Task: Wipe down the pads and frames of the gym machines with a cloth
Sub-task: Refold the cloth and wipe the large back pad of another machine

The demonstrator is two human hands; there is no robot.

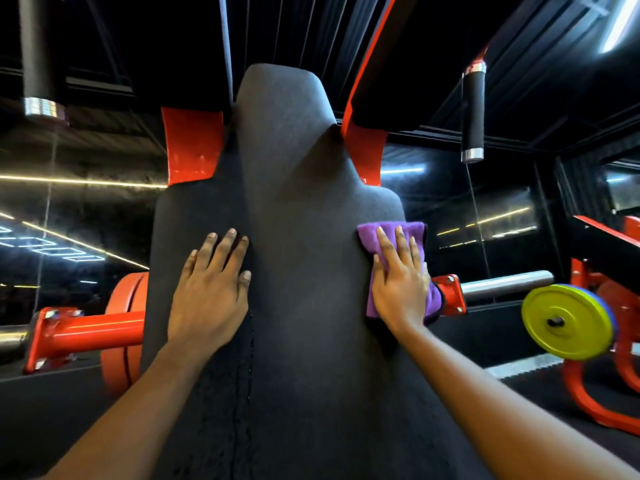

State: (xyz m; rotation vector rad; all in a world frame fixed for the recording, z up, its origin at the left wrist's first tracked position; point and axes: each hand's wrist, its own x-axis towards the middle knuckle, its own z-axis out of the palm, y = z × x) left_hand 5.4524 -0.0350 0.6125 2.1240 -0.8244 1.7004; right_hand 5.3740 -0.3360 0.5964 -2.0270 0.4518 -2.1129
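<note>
A tall black back pad (pixel 298 209) of a gym machine fills the middle of the view, narrowing toward its top. My right hand (pixel 401 289) presses flat on a purple cloth (pixel 408 233) against the pad's right edge. My left hand (pixel 211 292) lies flat on the pad's left half, fingers spread, holding nothing. The machine's red frame (pixel 192 147) shows behind the pad on both sides. A cracked seam runs down the pad below my left hand.
A red arm with an orange weight plate (pixel 121 306) sticks out at the left. A chrome sleeve (pixel 505 284) sticks out at the right. A yellow plate (pixel 568 323) hangs on another red machine far right. Two black handles (pixel 472 112) hang overhead.
</note>
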